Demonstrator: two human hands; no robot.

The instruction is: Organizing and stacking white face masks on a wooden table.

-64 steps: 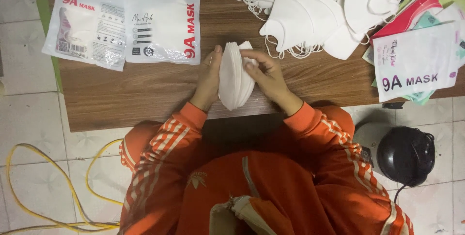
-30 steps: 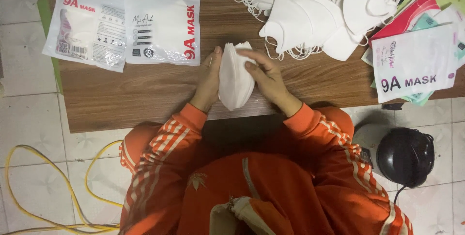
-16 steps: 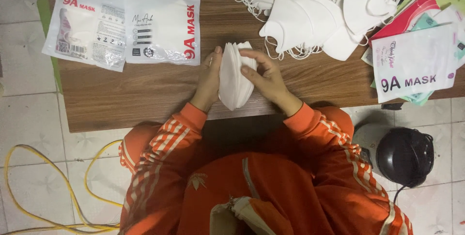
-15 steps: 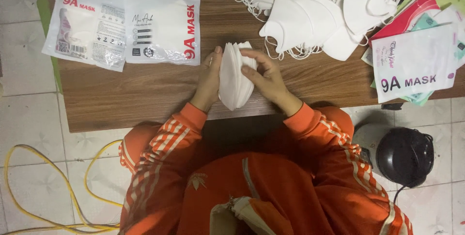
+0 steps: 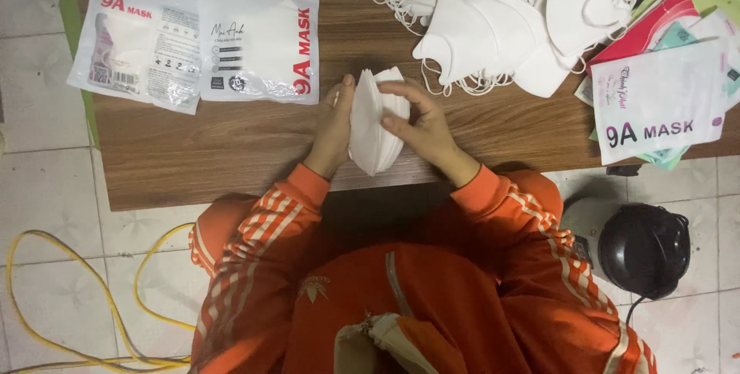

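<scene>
Hands press a stack of folded white face masks (image 5: 375, 121) from both sides at the near edge of the wooden table (image 5: 231, 150): the left hand (image 5: 335, 123) grasps it at 9 o'clock, the right hand (image 5: 420, 123) at 3 o'clock. Two sealed mask packets (image 5: 196, 35) lie at 10 o'clock, a loose pile of masks (image 5: 493, 19) at 1 o'clock.

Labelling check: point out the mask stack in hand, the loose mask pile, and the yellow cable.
stack of white masks (image 5: 374, 123), head view, middle of the stack.
loose mask pile (image 5: 493, 27), head view, central mask.
yellow cable (image 5: 46, 328), head view, floor loop.
</scene>
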